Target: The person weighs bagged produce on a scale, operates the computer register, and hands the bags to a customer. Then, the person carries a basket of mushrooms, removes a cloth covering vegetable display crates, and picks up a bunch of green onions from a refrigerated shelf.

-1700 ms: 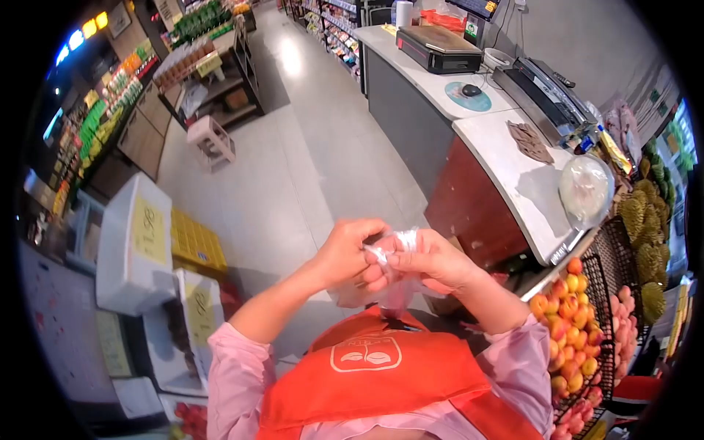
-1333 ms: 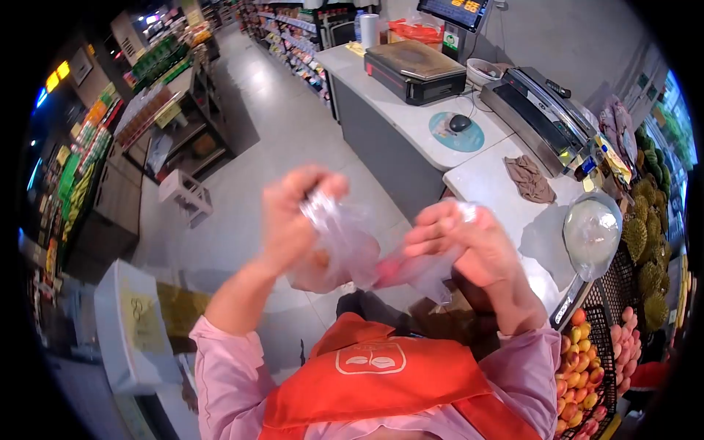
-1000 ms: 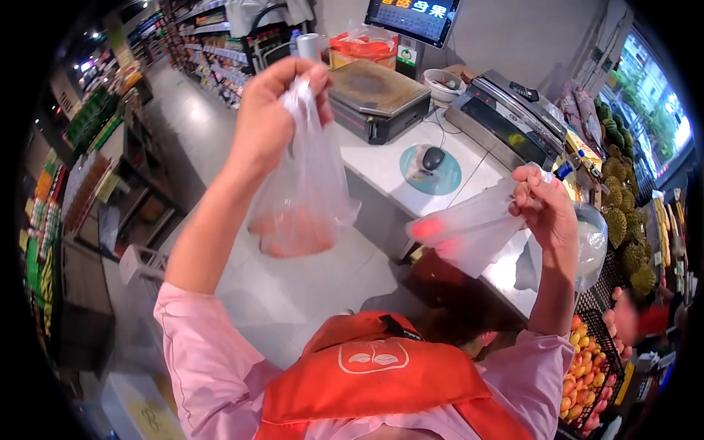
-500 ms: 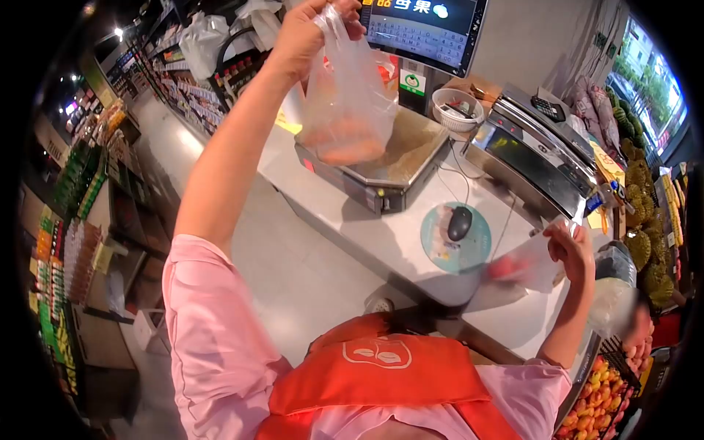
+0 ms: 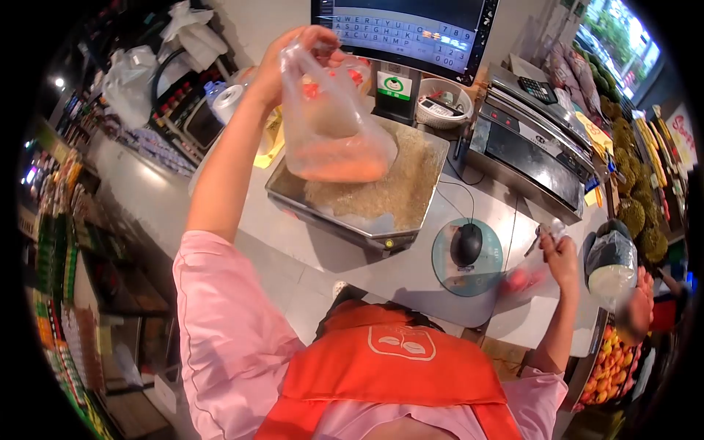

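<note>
My left hand (image 5: pixel 312 45) is closed on the handles of a translucent plastic bag (image 5: pixel 319 121), with long orange produce (image 5: pixel 345 160) in its bottom. The bag hangs upright and overlaps the left part of a weighing scale (image 5: pixel 422 165) with a worn, brownish top. On the other side, my right hand (image 5: pixel 560 258) pinches the gathered top of a clear bag holding something round and red (image 5: pixel 523 279). That bag is low over the counter, just right of a black mouse (image 5: pixel 466 245) on a round teal pad (image 5: pixel 447 275).
A monitor (image 5: pixel 411 33) with an on-screen keyboard stands behind the scale. Beside it are a white basket (image 5: pixel 443 110) and a metal wrapping machine (image 5: pixel 524 150). White plastic bags (image 5: pixel 132 84) hang at upper left. Another person's hand (image 5: pixel 643 301) shows at right near boxed fruit (image 5: pixel 607 370).
My view has shifted, bringing the scale lower and more into sight. Both hands keep hold of their bags; the orange produce now appears lower in the frame. The monitor's display has changed.
</note>
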`<action>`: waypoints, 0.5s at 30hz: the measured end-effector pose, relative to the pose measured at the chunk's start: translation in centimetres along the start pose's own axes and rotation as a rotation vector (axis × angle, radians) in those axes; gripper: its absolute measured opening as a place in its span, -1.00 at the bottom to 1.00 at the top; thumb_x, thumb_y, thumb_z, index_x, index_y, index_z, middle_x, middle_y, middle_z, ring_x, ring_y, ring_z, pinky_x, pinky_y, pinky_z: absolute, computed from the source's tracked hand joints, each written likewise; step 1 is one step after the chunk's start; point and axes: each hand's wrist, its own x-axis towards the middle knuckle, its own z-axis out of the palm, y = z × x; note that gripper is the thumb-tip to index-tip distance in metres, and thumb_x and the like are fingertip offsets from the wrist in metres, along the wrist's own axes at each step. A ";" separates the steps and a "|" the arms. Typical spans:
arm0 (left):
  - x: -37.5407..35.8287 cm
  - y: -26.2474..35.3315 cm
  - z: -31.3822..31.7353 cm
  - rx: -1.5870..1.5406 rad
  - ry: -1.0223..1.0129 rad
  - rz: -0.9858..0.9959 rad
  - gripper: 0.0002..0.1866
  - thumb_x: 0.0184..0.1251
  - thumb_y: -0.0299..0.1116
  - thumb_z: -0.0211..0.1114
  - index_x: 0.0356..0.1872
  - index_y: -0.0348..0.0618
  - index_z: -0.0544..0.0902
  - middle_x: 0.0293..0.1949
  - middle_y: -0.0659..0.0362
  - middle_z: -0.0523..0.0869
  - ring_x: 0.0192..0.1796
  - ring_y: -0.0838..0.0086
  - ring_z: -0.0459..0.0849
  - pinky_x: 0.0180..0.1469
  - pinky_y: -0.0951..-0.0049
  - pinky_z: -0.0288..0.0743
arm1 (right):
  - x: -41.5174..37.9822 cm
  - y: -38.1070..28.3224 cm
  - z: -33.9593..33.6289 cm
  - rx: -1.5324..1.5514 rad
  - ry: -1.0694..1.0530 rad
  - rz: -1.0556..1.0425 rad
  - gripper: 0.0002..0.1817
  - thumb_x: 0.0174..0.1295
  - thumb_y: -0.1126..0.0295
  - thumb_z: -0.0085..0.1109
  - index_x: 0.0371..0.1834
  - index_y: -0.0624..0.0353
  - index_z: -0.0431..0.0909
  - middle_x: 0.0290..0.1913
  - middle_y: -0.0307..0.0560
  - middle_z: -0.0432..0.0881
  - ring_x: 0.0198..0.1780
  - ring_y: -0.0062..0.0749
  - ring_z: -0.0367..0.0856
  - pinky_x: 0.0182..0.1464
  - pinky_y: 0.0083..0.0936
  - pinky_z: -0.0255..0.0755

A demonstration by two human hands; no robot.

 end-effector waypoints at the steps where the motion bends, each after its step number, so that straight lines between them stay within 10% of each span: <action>1: 0.0 -0.7 -1.4 -0.027 -0.037 -0.001 -0.49 0.38 0.01 0.12 -0.01 -0.32 0.50 -0.12 0.06 0.63 -0.07 0.37 0.64 0.02 0.36 0.58 | -0.6 -3.4 0.2 0.111 -0.070 0.090 -0.59 0.17 0.14 0.25 -0.61 0.31 0.55 -0.73 0.01 0.52 -0.68 -0.34 0.50 -0.50 -0.36 0.34; 4: -1.0 -2.9 -4.0 -0.149 -0.103 -0.029 -0.49 0.36 0.01 0.14 -0.02 -0.32 0.50 -0.08 0.05 0.62 -0.06 0.36 0.64 0.04 0.36 0.57 | -1.6 -5.2 3.8 -0.205 0.028 0.079 -0.63 0.13 0.25 0.26 -0.62 0.36 0.52 -0.61 0.25 0.54 -0.52 0.10 0.54 -0.42 -0.16 0.36; 10: -5.0 -6.0 -6.4 0.087 -0.213 0.016 -0.57 0.22 -0.32 0.29 0.12 -0.19 0.51 0.10 0.17 0.52 0.03 0.46 0.59 0.07 0.45 0.47 | -3.8 -6.7 6.9 -0.343 0.261 0.150 -0.69 0.15 0.32 0.21 -0.55 0.40 0.53 -0.53 0.27 0.57 -0.47 0.17 0.55 -0.38 -0.16 0.39; 15: -7.9 -8.1 -6.9 0.413 -0.103 0.154 -0.41 0.04 -0.39 0.35 0.20 -0.14 0.47 0.24 0.07 0.43 0.27 0.30 0.42 0.24 0.31 0.35 | -9.3 -4.7 12.1 -0.214 0.602 0.144 -0.38 0.11 0.58 0.15 0.31 0.33 0.24 0.31 0.27 0.31 0.35 0.10 0.25 0.36 -0.30 0.10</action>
